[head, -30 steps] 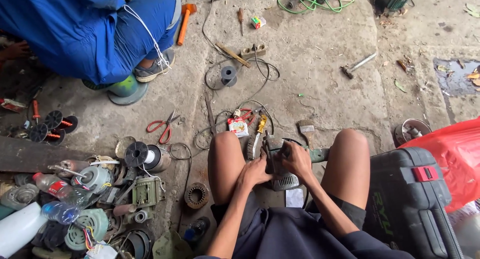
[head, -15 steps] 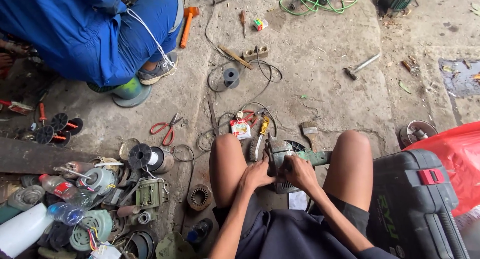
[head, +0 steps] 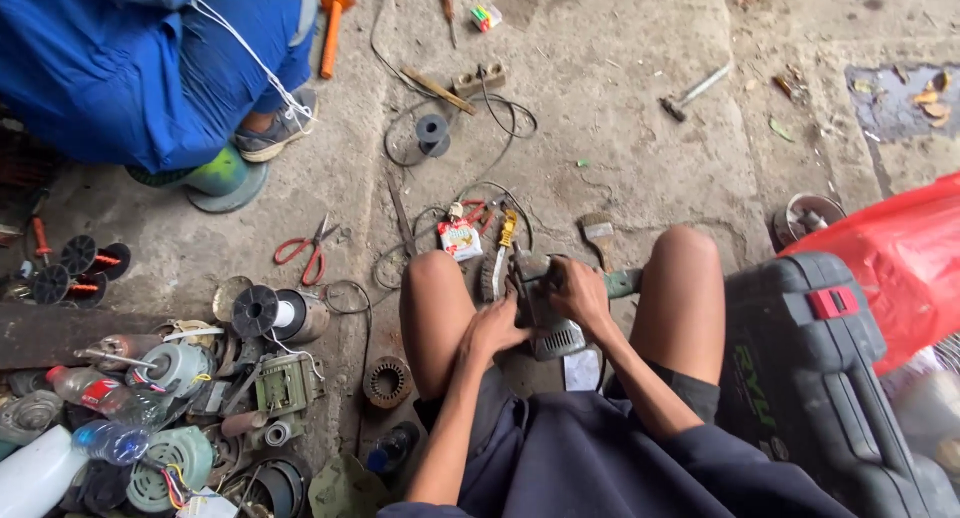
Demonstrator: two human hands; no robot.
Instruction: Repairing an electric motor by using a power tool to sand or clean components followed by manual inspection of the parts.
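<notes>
From my feed I see both forearms reaching down between the bare knees, elbows tucked close to the dark shirt. My left hand [head: 497, 325] sits on the near-left side of a grey-green power tool [head: 545, 303], its fingers wrapped against the housing; my right hand [head: 580, 293] lies over the top of the same tool from the right, fingers curled down and clamped on its body. The tool rests on the concrete floor [head: 620, 148] between the two legs, near the middle of the scene. It looks worn: a dull green casing with a paler grey metal end facing near, and a green part poking out to the right past the right hand. I count one pair of red-handled scissors [head: 310, 248] on the floor to the left, one orange-handled hammer [head: 332, 23] far left, one steel hammer [head: 690, 90] far right, one flat paintbrush [head: 598, 233] just beyond the right knee, and one black wire spool [head: 432, 133] with its loose cable in the far middle. To the near left lies a heap of motor parts, with two clear plastic bottles [head: 100, 398] among them and one copper-wound stator [head: 387, 381] just beside the left leg. One dark tool case [head: 810, 368] stands at the right, touching a red plastic sheet [head: 900, 258]. A person in blue clothing [head: 130, 68] crouches at the far left.
</notes>
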